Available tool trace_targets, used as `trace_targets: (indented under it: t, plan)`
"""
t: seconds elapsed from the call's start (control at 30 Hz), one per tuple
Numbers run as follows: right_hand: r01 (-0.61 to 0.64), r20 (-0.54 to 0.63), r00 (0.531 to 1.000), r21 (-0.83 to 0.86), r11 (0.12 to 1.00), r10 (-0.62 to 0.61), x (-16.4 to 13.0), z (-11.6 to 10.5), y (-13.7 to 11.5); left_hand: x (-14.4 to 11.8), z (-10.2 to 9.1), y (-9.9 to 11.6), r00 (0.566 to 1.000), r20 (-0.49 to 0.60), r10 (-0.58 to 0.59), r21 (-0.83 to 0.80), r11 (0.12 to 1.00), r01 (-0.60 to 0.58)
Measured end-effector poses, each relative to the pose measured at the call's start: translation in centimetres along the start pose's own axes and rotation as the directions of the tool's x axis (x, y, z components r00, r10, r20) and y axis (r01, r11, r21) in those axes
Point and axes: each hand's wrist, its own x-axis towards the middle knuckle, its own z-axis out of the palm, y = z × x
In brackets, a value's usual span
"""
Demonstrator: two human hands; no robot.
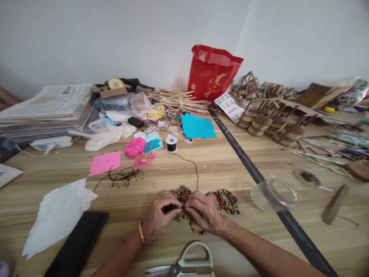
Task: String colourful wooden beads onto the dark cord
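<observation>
A cluster of multicoloured beads (181, 194) is being worked at the near middle of the wooden desk (225, 161), directly under both hands. The bead strands are lying with their long axis running left to right, and a further looped bunch (227, 201) is resting just beyond the right hand (205, 211), touching the same pile. The left hand (158, 217) is being held at about the same nearness to the beads as the right; the two are almost meeting over them.

The left fingers (170, 203) are being pressed together in a pinch on a short stretch of beads, while the right fingers (192, 201) are being curled and closed on the strand from the other side. Whether the thin black cord (196, 169) is being gripped as well cannot be told; it is being fed from a small spool (172, 143) farther back. Scissors (184, 265) are lying near the front edge, just below the wrists.
</observation>
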Motion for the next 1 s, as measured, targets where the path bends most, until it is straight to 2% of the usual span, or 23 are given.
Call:
trace_targets:
  t: [1.0]
  plan:
    - [0.014,0.012,1.000,-0.027,1.000,-0.014,-0.04,0.13,0.01,0.00,0.02,0.10,0.999,0.012,-0.051,-0.016,0.999,0.051]
